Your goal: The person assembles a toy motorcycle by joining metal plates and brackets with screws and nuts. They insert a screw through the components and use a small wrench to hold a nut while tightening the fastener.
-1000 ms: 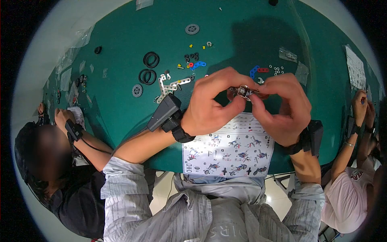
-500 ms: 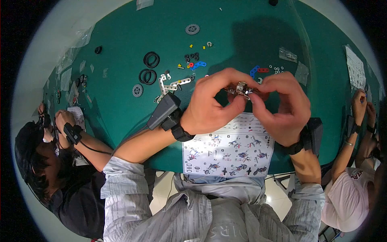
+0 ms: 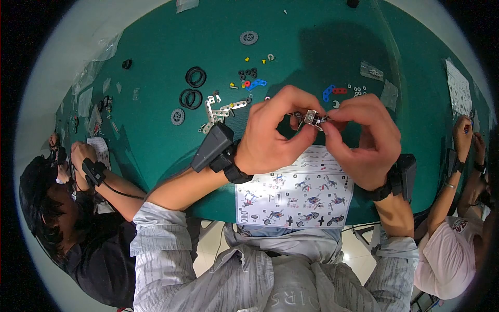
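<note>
Thumb and fingers of my left hand (image 3: pixel 275 132) pinch a small silvery metal assembly (image 3: pixel 311 117) with dark parts on it. My right hand (image 3: pixel 364 138) meets it from the other side, its thumb and forefinger closed at the assembly's right end, where a small piece shows between the fingertips. Both hands are raised above the printed instruction sheet (image 3: pixel 291 200), which lies at the table's near edge. Part of the assembly is hidden behind my fingers.
On the green table (image 3: pixel 182 41) lie perforated metal strips (image 3: pixel 210 115), black rubber rings (image 3: pixel 195 77), a grey wheel (image 3: pixel 248 38), blue strips (image 3: pixel 257 83) and a red strip (image 3: pixel 339 91). White washers (image 3: pixel 357 89) lie beyond my right hand. Other people sit at both sides.
The metal assembly has turned slightly between my fingers, showing more of its dark parts. My hands have shifted only a little and keep their pinch.
</note>
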Tool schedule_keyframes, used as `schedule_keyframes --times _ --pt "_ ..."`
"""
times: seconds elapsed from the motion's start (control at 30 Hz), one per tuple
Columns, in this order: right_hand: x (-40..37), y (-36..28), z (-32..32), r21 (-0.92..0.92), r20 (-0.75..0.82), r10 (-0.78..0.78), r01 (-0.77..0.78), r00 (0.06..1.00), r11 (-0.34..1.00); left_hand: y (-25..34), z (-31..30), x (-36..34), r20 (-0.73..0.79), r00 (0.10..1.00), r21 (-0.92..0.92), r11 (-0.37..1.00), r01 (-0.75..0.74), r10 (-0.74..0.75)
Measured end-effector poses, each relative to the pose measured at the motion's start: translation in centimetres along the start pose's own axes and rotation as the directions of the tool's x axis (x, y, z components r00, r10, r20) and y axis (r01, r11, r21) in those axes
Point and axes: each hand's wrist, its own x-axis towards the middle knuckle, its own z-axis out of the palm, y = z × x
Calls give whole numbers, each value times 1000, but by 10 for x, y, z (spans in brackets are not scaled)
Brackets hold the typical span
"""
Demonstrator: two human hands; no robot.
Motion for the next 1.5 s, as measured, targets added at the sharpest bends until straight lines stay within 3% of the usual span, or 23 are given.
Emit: schedule_keyframes --times 0.97,1.07,1.17,1.5 --pt "3 0 -4 -29 14 -52 53 999 998 -5 1 -1 -13 998 -63 997 54 -55" --pt "2 -2 -6 -43 38 -42 43 998 998 -5 0 -1 -4 999 -58 997 49 -49" --pt "1 -3 -5 -54 28 -51 53 998 997 3 -7 -1 108 987 -31 992 124 -120" --pt "-2 -5 -6 -50 44 -48 50 998 997 5 -8 -1 120 990 -7 997 74 -73"
